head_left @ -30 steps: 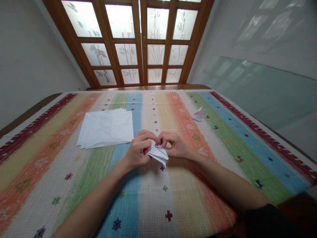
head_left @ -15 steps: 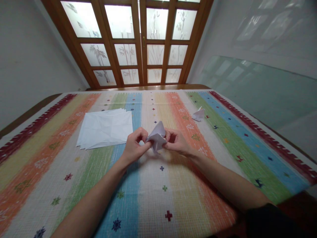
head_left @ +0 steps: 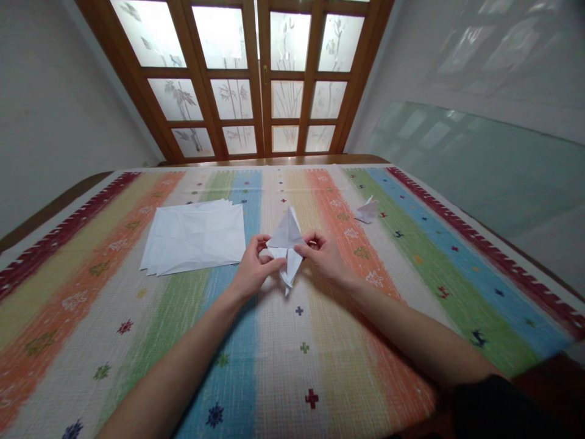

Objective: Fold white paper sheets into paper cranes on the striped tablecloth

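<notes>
Between my two hands is a piece of folded white paper (head_left: 287, 230), kite-shaped, with its broad point facing away from me and a narrow, creased tip towards me. My left hand (head_left: 256, 263) pinches its left corner, the thumb lying on the lower part. On the other side my right hand (head_left: 325, 256) grips the right corner between thumb and curled fingers. The paper is held just over the tablecloth; whether it touches the cloth I cannot tell.
A stack of white paper sheets (head_left: 194, 238) lies to the left of my hands. Farther off on the right stands a small folded paper figure (head_left: 367, 210). A striped, patterned tablecloth (head_left: 283, 378) covers the table, and wooden doors with glass panes rise beyond it.
The folded paper has been turned and flattened: its broad face now shows, with the narrow tip pointing towards me. Both hands still hold its sides, having shifted slightly.
</notes>
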`<act>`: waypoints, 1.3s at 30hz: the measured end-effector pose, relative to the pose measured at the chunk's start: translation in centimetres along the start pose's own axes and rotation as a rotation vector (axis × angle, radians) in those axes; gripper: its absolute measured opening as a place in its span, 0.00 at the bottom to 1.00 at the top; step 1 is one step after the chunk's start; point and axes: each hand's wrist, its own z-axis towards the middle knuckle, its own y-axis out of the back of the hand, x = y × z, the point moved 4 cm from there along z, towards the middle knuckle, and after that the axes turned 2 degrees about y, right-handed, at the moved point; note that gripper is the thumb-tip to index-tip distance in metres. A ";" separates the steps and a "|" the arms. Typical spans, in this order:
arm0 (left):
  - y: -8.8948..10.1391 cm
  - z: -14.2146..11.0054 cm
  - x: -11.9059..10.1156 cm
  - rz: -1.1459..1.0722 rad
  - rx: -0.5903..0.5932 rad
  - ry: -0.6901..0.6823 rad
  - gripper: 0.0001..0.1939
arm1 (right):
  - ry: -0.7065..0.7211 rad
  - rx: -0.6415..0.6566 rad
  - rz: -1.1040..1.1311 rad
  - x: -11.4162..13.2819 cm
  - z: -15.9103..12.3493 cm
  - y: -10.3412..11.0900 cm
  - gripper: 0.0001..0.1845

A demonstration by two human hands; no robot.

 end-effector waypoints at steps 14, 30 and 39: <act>-0.6 -0.4 0.4 -0.251 0.125 0.116 0.16 | -0.020 -0.098 0.114 -0.6 0.4 0.7 0.21; 0.3 0.2 0.8 0.042 -0.058 -0.120 0.07 | 0.137 -0.104 0.024 -0.4 0.2 0.6 0.21; 0.7 0.2 0.7 0.260 -0.074 -0.148 0.20 | 0.120 -0.133 -0.022 -0.5 0.6 1.1 0.13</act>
